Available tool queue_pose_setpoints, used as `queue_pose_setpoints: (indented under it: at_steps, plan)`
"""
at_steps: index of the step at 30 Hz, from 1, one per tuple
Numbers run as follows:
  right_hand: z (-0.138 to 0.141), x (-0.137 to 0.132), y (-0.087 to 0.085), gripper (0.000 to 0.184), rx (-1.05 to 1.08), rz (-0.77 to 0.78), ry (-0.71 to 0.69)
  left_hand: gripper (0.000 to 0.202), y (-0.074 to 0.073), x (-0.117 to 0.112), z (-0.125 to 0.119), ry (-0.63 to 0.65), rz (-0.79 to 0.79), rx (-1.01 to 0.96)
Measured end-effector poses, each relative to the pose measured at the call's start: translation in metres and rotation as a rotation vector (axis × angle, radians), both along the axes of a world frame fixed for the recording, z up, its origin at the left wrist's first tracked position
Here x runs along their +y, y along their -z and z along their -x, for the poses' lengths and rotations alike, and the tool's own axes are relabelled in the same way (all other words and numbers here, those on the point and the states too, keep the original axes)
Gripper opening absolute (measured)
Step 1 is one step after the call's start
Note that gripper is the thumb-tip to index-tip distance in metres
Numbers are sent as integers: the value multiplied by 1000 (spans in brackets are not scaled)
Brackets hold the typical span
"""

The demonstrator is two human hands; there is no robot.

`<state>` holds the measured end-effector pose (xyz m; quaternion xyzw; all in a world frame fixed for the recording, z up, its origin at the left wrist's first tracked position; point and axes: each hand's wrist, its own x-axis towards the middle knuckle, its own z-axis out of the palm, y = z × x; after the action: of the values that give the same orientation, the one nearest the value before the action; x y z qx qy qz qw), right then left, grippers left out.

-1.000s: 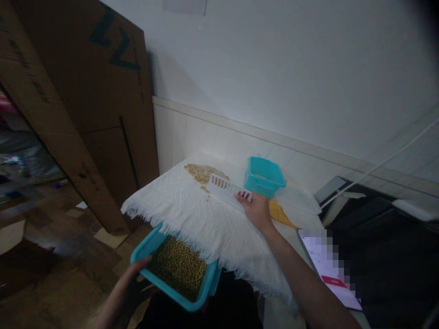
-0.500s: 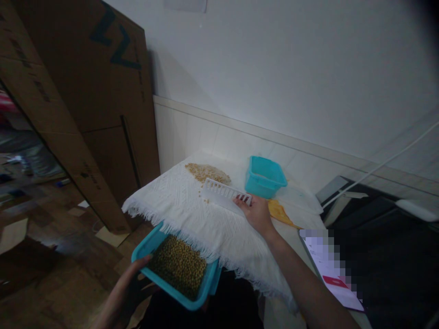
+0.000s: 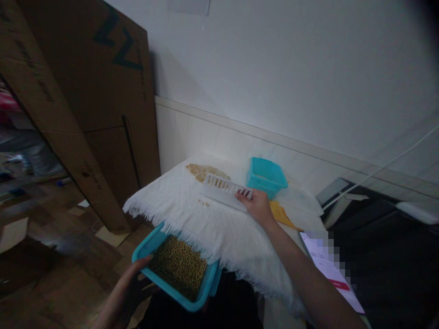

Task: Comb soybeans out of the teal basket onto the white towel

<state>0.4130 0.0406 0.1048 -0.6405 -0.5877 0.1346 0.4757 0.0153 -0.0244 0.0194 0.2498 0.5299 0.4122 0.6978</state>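
Note:
My left hand (image 3: 128, 285) grips the near left rim of a teal tray (image 3: 209, 283) full of greenish-yellow beans (image 3: 178, 266), held just below the fringed front edge of a white cloth (image 3: 192, 224). My right hand (image 3: 258, 206) is closed on one end of a white slotted plastic piece (image 3: 222, 191) lying on the cloth. A pile of beans (image 3: 202, 171) lies on the cloth just behind that piece, and a few loose beans (image 3: 205, 201) lie in front of it.
An empty teal tray (image 3: 266, 176) stands at the back of the cloth beside a yellow item (image 3: 279, 213). A tall cardboard box (image 3: 78, 91) leans at the left. A printed paper (image 3: 329, 269) and dark equipment (image 3: 384, 246) lie at the right. The wall runs behind.
The white slotted piece in my right hand has shifted slightly across the cloth near the bean pile, leaving a few loose beans in front. The tray in my left hand has stayed put.

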Motion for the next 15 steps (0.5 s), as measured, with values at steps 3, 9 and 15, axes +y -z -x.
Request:
queue_pose_setpoints:
  at_steps: [3, 9, 15]
  plan:
    - [-4, 10, 3, 54, 18, -13, 43, 56, 19, 0, 6, -26, 85, 23]
    - [4, 17, 8, 51, 29, 7, -14, 76, 40, 6, 10, -42, 113, -11]
    - [-1, 23, 4, 47, -21, -39, 107, 86, 42, 5, 7, -58, 146, 0]
